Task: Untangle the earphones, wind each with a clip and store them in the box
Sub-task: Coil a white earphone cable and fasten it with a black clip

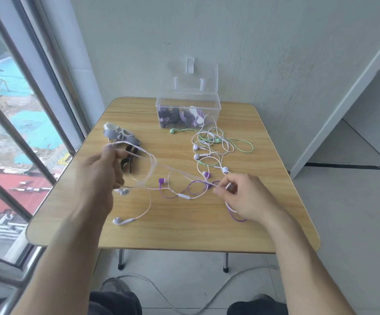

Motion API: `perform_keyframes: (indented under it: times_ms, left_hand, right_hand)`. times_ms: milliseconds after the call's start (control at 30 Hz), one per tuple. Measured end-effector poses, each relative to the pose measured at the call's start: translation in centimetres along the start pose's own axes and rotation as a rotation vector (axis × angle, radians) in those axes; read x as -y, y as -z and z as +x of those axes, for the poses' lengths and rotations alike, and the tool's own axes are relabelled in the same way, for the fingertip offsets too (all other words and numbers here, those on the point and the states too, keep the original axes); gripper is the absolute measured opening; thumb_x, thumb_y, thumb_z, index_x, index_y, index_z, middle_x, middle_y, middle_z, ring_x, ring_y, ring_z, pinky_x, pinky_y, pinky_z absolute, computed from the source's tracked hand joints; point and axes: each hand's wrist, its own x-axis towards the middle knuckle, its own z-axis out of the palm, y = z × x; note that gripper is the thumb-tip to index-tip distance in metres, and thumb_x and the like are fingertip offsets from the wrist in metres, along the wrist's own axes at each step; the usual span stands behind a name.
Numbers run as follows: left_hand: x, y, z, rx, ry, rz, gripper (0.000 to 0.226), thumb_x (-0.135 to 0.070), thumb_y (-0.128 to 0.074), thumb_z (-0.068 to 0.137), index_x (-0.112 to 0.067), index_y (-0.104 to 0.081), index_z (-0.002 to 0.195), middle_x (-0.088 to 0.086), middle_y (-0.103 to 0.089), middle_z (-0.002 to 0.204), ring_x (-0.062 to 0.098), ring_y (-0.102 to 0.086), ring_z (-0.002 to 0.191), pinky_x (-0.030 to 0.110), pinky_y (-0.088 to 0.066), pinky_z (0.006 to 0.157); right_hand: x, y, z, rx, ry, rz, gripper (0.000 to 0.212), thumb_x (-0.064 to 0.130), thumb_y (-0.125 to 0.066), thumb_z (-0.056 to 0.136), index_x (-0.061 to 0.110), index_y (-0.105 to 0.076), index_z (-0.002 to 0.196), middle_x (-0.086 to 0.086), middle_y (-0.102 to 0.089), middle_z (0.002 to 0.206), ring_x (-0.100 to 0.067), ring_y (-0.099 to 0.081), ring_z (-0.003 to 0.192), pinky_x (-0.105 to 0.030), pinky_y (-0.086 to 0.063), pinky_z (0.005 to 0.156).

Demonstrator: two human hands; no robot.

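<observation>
On the worktop (170,228), the open box (187,114) waits far behind the tangle, while the left hand (103,169) grips white earphone loops (148,171) and the right hand (241,196) pinches the cord's end taut, apparently for winding.

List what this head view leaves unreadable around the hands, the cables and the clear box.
- Left hand: motion blur smears its fingers and the looped pale pink earphone cable, so the loop count is unclear.
- Right hand: curled fingers hide the cable end it pinches.
- Clear plastic storage box: wound sets inside overlap; their number is unreadable.
- Tangled white and green earphone cables: strands too thin to trace.
- Grey and black winder clips: partly behind the left hand.
</observation>
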Motion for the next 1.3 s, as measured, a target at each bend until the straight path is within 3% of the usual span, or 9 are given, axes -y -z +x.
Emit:
perform_keyframes:
  times_ms: [200,367,633,733,833,933,1067,1167,1300]
  left_hand:
    - [-0.3,1.5,1.5,-0.296,0.103,-0.372,0.033,-0.005,-0.036,0.101,-0.015,-0.056,0.077,-0.009,-0.042,0.041,0.009,-0.038,0.038,0.017,-0.033,0.041]
    - [0.1,2.1,2.1,-0.312,0.141,-0.346,0.034,-0.003,-0.033,0.100,-0.015,-0.059,0.082,-0.007,-0.048,0.050,0.009,-0.040,0.041,0.018,-0.035,0.041]
    - [0.2,-0.7,-1.5,0.255,0.054,0.316,0.012,-0.002,-0.056,0.095,-0.004,-0.066,0.101,0.006,-0.059,0.065,0.018,-0.044,0.048,0.022,-0.032,0.041]
    - [0.4,-1.6,-3.2,0.589,0.070,0.413,0.009,-0.009,-0.062,0.093,-0.005,-0.068,0.099,0.000,-0.067,0.066,0.012,-0.045,0.046,0.020,-0.032,0.044]
    - [0.9,-2.4,-4.3,0.861,0.096,0.397,0.033,-0.037,-0.064,0.091,-0.004,-0.067,0.092,-0.001,-0.059,0.061,0.011,-0.041,0.048,0.020,-0.030,0.048]
    - [1.5,-3.1,-4.1,0.719,-0.056,0.407,0.036,-0.049,-0.065,0.080,-0.016,-0.074,0.094,-0.004,-0.052,0.060,0.013,-0.038,0.053,0.021,-0.031,0.049]
    - [1.1,-2.7,-3.2,0.555,-0.110,0.299,0.018,-0.030,-0.071,0.088,-0.013,-0.076,0.090,-0.003,-0.041,0.056,0.013,-0.030,0.051,0.022,-0.027,0.047]
    - [0.5,-2.3,-3.6,0.625,-0.091,0.339,0.031,-0.031,-0.061,0.082,-0.001,-0.068,0.085,-0.001,-0.035,0.055,0.013,-0.026,0.049,0.023,-0.024,0.046]
    - [0.6,-3.0,-3.0,0.344,-0.023,0.060,0.024,-0.007,-0.048,0.091,-0.011,-0.049,0.067,-0.002,-0.034,0.053,0.014,-0.024,0.046,0.024,-0.014,0.045]
  right_hand:
    - [-2.8,1.5,0.8,-0.086,-0.085,-0.057,0.010,0.025,-0.065,0.091,0.023,-0.070,0.082,0.008,-0.066,0.068,-0.014,-0.059,0.068,-0.022,-0.042,0.057]
    - [-4.2,2.5,1.3,-0.287,-0.109,0.129,0.027,0.034,-0.060,0.097,0.019,-0.068,0.075,0.003,-0.070,0.065,-0.022,-0.066,0.068,-0.033,-0.053,0.068]
    - [0.5,1.4,0.0,-0.260,0.124,0.352,0.033,0.036,-0.052,0.103,0.019,-0.073,0.084,0.012,-0.047,0.049,-0.008,-0.038,0.046,-0.026,-0.036,0.051]
    - [2.6,-0.5,-1.0,-0.112,0.213,0.361,0.030,0.034,-0.054,0.102,0.019,-0.073,0.085,0.016,-0.052,0.052,-0.003,-0.042,0.051,-0.024,-0.035,0.053]
    - [4.1,-2.5,-1.5,0.023,0.285,0.327,0.030,0.041,-0.051,0.102,0.024,-0.068,0.083,0.013,-0.066,0.067,-0.006,-0.055,0.059,-0.031,-0.047,0.059]
    - [4.7,-3.2,-1.7,0.104,0.325,0.339,0.027,0.050,-0.050,0.098,0.028,-0.064,0.101,-0.005,-0.071,0.082,-0.028,-0.062,0.073,-0.046,-0.053,0.068]
    - [4.2,-2.0,-2.0,0.179,0.392,0.270,0.020,0.040,-0.060,0.098,0.026,-0.071,0.089,0.005,-0.036,0.061,-0.010,-0.033,0.058,-0.025,-0.030,0.054]
    - [3.7,-1.4,-2.1,0.195,0.360,0.214,0.032,0.042,-0.060,0.098,0.016,-0.071,0.084,0.008,-0.033,0.060,-0.008,-0.030,0.058,-0.027,-0.029,0.055]
    - [2.7,-0.4,-2.0,0.090,0.306,0.218,0.034,0.039,-0.061,0.098,0.012,-0.068,0.078,0.011,-0.035,0.060,-0.006,-0.031,0.056,-0.022,-0.028,0.053]
